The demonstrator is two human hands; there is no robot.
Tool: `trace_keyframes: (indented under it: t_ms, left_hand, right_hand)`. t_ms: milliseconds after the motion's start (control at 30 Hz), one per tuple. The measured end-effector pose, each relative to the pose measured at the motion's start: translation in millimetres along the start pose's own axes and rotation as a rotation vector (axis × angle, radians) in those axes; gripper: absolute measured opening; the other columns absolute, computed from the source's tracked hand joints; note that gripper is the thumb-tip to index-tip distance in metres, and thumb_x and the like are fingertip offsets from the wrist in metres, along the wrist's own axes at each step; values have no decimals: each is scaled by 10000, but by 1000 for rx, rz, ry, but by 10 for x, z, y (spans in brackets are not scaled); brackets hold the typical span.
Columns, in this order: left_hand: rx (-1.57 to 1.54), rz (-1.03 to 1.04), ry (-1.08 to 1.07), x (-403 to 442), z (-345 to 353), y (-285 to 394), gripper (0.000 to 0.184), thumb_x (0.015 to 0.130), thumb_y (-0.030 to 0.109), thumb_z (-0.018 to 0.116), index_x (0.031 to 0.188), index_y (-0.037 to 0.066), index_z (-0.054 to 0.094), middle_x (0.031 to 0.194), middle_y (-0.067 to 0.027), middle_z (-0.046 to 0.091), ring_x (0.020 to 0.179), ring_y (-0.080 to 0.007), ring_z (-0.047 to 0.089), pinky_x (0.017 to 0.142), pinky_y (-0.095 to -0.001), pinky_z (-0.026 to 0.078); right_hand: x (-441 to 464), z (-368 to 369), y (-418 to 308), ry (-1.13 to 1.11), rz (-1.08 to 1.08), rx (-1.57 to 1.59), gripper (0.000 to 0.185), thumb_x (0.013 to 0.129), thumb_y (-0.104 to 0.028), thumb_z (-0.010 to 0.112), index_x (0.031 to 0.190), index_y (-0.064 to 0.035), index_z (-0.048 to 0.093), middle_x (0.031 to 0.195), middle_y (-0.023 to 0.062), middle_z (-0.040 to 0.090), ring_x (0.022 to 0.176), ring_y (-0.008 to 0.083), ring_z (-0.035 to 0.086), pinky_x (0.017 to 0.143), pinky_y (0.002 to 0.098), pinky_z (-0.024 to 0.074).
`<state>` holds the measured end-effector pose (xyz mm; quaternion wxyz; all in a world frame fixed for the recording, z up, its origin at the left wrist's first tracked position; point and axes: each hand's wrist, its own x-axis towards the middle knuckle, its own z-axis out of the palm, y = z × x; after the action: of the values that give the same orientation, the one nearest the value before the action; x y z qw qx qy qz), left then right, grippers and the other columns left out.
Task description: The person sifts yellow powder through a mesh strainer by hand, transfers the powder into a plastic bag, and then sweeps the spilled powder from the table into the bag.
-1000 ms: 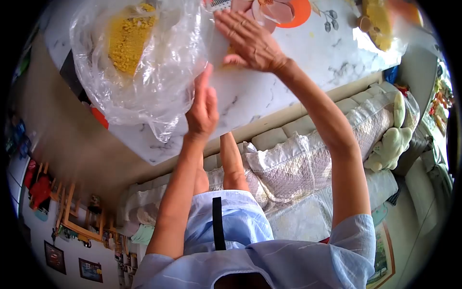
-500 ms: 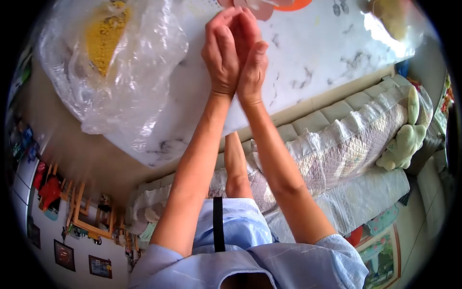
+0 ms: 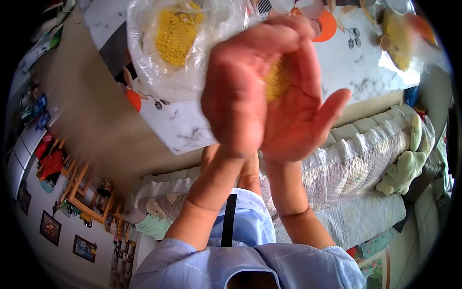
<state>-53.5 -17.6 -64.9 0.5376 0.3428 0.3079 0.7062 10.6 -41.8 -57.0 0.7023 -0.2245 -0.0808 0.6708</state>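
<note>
My left hand (image 3: 235, 94) and my right hand (image 3: 296, 123) are cupped together, raised close to the camera above the table. Small yellow granules (image 3: 276, 81) show in the hollow between the palms, lying against the right palm. The left fingers curl around from the left side and are smeared by motion. The right thumb sticks out to the right. Beyond the hands on the left, a clear plastic bag (image 3: 142, 53) lies crumpled on the table with a heap of yellow granules (image 3: 178, 36) in it.
The marble-patterned table (image 3: 180, 123) has printed orange and grey flowers. At its far right sits a clear bag (image 3: 402, 41) with yellowish contents. A sofa with a quilted cover (image 3: 346, 149) runs along the near side, with a green plush toy (image 3: 402, 166) on it.
Both cupped hands have come up and nearer to the camera, tilting so that yellow granules now show between them. The view has shifted, bringing more of the table and the bag into sight.
</note>
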Motion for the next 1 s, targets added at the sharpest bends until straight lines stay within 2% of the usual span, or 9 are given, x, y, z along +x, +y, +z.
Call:
trace_keyframes:
  t_ms: [167, 233, 433, 533, 600, 667, 733, 867, 1000]
  left_hand:
    - [244, 60, 230, 493, -596, 186, 430, 973, 323, 373, 1157, -45, 498, 1227, -224, 536, 1140, -318, 526, 1045, -420, 390]
    - [770, -5, 219, 467, -978, 17, 354, 967, 236, 422, 1119, -50, 566, 1172, -148, 586, 1115, -254, 544, 1022, -356, 376]
    - [888, 132, -3, 297, -1035, 259, 310, 1001, 149, 398, 1180, -31, 576, 1196, -146, 613, 1211, -251, 505, 1030, -340, 356]
    - [685, 147, -101, -4, -818, 226, 303, 973, 141, 423, 1160, -17, 601, 1191, -152, 612, 1218, -285, 501, 1025, -384, 378]
    - [705, 70, -191, -256, -702, 242, 313, 968, 199, 438, 1093, -9, 637, 1172, -154, 620, 1176, -296, 538, 1003, -403, 407]
    - [683, -63, -219, -569, -670, 155, 299, 960, 196, 455, 1084, -3, 640, 1115, -161, 643, 1111, -322, 581, 958, -396, 451]
    - [773, -74, -335, -800, -730, 13, 275, 948, 165, 475, 1105, 2, 631, 1163, -163, 618, 1126, -325, 571, 967, -405, 448]
    - [994, -22, -553, -1244, -1053, -378, 327, 943, 134, 484, 1236, 3, 546, 1300, -191, 514, 1180, -350, 522, 990, -430, 430]
    - [1135, -114, -447, -1188, -1358, -613, 414, 982, 179, 413, 1337, -33, 421, 1334, -278, 444, 1257, -398, 429, 1049, -442, 341]
  right_hand:
    - [372, 239, 756, -15, 141, -166, 724, 991, -544, 255, 1364, 59, 398, 1388, 146, 447, 1310, 246, 381, 1121, 346, 236]
    - [498, 29, 936, -136, 73, -862, 623, 1011, -463, 280, 1344, 47, 414, 1371, 212, 446, 1321, 313, 367, 1115, 350, 233]
    - [866, -644, -188, -166, -143, -1168, 536, 994, -418, 375, 1336, -12, 449, 1378, 164, 460, 1323, 304, 390, 1096, 396, 291]
    - [1455, -1735, -341, -233, -475, -1979, 559, 990, -361, 375, 1345, 70, 398, 1422, 252, 365, 1316, 383, 362, 1093, 453, 298]
    - [1644, -1930, -351, -730, -1022, -2165, 497, 931, -250, 497, 1299, 80, 441, 1394, 267, 388, 1260, 436, 409, 1051, 497, 343]
    - [1470, -1970, -132, -496, -672, -1964, 516, 829, -187, 621, 1272, 42, 487, 1385, 261, 408, 1243, 465, 424, 1005, 601, 343]
    - [1206, -1854, 29, -733, -511, -2031, 539, 948, -396, 481, 1338, -26, 452, 1400, 151, 440, 1322, 302, 395, 1099, 417, 299]
    - [491, -1848, 117, -1009, -307, -1939, 583, 916, -402, 520, 1345, -16, 438, 1436, 154, 401, 1327, 310, 385, 1118, 438, 284]
    - [24, -1725, 1, -740, -2, -1548, 526, 933, -340, 505, 1355, -31, 448, 1393, 140, 463, 1284, 291, 442, 1101, 410, 311]
